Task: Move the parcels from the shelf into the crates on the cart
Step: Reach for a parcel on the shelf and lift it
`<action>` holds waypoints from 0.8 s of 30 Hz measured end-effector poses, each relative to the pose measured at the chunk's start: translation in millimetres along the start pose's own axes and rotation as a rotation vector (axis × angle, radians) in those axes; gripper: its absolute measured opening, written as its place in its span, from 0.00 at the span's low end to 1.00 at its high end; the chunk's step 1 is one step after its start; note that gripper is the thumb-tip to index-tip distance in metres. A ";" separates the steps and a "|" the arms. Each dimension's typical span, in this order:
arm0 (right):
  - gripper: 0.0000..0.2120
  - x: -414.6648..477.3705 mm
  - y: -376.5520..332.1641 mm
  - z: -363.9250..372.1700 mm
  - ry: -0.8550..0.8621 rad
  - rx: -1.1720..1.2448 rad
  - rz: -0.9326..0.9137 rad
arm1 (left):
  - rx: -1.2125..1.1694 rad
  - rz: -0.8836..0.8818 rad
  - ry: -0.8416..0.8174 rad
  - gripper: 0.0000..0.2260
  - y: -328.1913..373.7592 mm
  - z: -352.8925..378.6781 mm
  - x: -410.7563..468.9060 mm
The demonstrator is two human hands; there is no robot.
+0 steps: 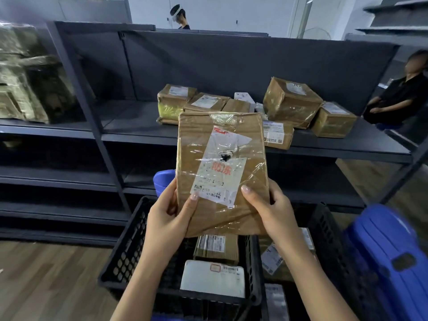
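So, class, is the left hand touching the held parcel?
Touching. The head view shows the left hand gripping the parcel, thumb pressed across its front.

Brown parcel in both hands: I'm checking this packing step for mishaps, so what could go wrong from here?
1. The left hand and right hand grip only the lower end of the upright brown parcel, wrapped in glossy tape; it could tip or slip.
2. The black crate below already holds a white parcel, so a drop might land on it.
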State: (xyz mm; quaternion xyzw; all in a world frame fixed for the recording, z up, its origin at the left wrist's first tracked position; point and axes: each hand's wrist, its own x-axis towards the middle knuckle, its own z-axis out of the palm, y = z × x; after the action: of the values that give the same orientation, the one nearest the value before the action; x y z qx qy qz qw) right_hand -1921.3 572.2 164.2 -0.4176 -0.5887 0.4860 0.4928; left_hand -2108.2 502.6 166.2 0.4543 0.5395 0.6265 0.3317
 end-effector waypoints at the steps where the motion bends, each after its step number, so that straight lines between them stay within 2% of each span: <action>1: 0.23 0.8 0.9 3.2 -0.001 -0.009 -0.008 | -0.003 0.001 0.004 0.19 -2.4 -2.5 0.4; 7: 0.32 4.5 6.0 31.1 0.028 -0.068 -0.030 | -0.024 -0.004 -0.019 0.15 -16.6 -27.4 13.0; 9: 0.29 5.2 6.8 45.1 0.052 -0.082 -0.024 | -0.022 -0.007 -0.038 0.14 -19.4 -39.8 19.3; 12: 0.19 5.5 10.5 71.0 0.111 -0.124 -0.028 | -0.003 -0.018 -0.065 0.16 -27.5 -64.5 32.7; 16: 0.14 6.4 19.7 113.4 0.153 -0.138 0.005 | 0.040 -0.039 -0.119 0.18 -36.4 -105.3 56.7; 20: 0.20 8.9 37.9 158.3 0.209 -0.112 0.074 | 0.127 -0.067 -0.176 0.17 -51.3 -144.8 78.7; 24: 0.26 10.8 61.4 190.5 0.233 -0.133 0.170 | 0.320 -0.071 -0.213 0.09 -74.6 -172.0 97.2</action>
State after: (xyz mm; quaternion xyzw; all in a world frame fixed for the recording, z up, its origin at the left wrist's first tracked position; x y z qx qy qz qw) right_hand -2110.1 563.0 97.6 -0.5515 -0.5209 0.4340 0.4860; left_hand -2309.0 540.9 112.9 0.5459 0.6098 0.4688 0.3323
